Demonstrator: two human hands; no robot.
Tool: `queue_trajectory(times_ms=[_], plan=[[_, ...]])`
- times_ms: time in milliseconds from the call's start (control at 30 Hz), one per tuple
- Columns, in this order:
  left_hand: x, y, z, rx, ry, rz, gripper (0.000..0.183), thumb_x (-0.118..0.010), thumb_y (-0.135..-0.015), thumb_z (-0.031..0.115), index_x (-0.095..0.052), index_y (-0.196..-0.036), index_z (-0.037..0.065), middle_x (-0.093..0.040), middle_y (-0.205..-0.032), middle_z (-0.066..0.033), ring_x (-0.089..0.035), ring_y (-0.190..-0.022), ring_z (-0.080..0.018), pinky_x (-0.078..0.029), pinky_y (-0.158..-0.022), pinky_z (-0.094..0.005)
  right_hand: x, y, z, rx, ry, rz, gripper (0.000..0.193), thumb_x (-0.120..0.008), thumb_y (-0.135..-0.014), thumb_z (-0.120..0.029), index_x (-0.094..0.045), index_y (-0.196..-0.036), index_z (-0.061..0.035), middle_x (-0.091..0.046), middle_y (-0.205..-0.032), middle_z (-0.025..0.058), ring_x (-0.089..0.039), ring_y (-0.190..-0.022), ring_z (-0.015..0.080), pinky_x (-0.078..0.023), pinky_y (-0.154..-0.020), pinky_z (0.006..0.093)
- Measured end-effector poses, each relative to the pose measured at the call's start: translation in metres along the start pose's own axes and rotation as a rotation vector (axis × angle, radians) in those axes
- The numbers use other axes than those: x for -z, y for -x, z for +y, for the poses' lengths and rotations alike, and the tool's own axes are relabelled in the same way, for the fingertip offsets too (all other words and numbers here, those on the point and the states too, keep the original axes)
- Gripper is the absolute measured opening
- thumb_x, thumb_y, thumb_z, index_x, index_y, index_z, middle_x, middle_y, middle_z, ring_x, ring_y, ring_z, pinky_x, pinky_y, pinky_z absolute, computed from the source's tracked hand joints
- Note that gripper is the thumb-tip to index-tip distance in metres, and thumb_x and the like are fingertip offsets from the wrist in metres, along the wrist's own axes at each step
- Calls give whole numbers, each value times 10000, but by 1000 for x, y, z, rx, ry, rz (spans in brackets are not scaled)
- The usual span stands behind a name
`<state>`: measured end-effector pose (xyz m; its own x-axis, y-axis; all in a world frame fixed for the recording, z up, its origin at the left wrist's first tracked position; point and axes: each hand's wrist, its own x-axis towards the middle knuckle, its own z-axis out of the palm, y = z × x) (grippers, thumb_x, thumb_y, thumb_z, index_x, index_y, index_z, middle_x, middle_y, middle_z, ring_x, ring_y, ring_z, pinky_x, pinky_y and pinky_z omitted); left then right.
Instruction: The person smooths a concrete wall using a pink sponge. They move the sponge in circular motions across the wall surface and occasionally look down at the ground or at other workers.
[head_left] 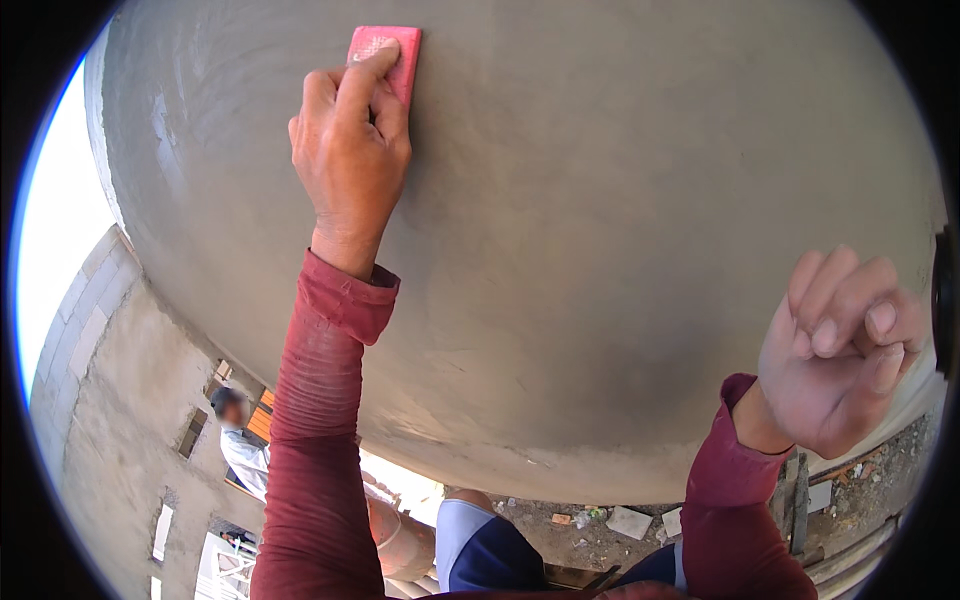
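Note:
My left hand (350,150) is raised to the upper part of a grey plastered wall (600,200). Its fingers grip a flat, red, rectangular sponge pad (409,62) lying against the plaster, with the index finger stretched over the pad's face. Pale residue marks that face, and the hand hides its lower left part. At the right, my right hand (840,345) is held up in front of the wall with the palm side showing. Its fingers are curled in loosely, and nothing shows in them.
A person (240,440) in a cap and light shirt is at the lower left, beside another wall (130,390) with block courses. Below me are an orange-brown drum-like container (400,540), broken pieces (628,522) on rough ground, and planks (850,565) at the lower right.

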<state>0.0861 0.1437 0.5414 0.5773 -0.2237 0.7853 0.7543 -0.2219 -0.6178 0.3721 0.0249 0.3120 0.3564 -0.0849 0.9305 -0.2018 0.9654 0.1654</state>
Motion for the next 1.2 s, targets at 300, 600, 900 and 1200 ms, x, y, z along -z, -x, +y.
queue_trajectory(times_ms=[300,600,900,1200], plan=[[-10,-22,12,-140,-11,113,386,-796,-835,41,-815,-1167,237,-603,-900,15,-612,-757,-179,-433,-689,-346,-3,-3,-11,-2,9,-17,264,-491,-1152,-238,-608,-1285,-43,-568,-920,56,-417,-723,113,-317,-682,298],[6,-59,27,22,30,-28,257,-684,-1015,102,-816,-1230,153,-726,-1013,-66,-696,-834,-275,-552,-749,-413,11,-13,-19,10,0,-2,283,-488,-1155,-230,-629,-1313,-43,-575,-926,50,-433,-729,111,-327,-697,295],[-19,-55,28,-68,59,38,343,-809,-841,37,-807,-1132,218,-604,-914,1,-630,-786,-191,-449,-708,-350,19,-11,-10,31,46,66,232,-540,-1150,-244,-617,-1244,-46,-609,-925,82,-498,-709,120,-375,-644,303],[-26,-61,27,-107,54,38,254,-742,-951,47,-803,-1168,164,-652,-937,-42,-615,-779,-228,-493,-728,-360,7,-11,10,22,54,233,234,-609,-1126,-250,-634,-1170,-21,-609,-865,64,-535,-662,115,-391,-580,286]])
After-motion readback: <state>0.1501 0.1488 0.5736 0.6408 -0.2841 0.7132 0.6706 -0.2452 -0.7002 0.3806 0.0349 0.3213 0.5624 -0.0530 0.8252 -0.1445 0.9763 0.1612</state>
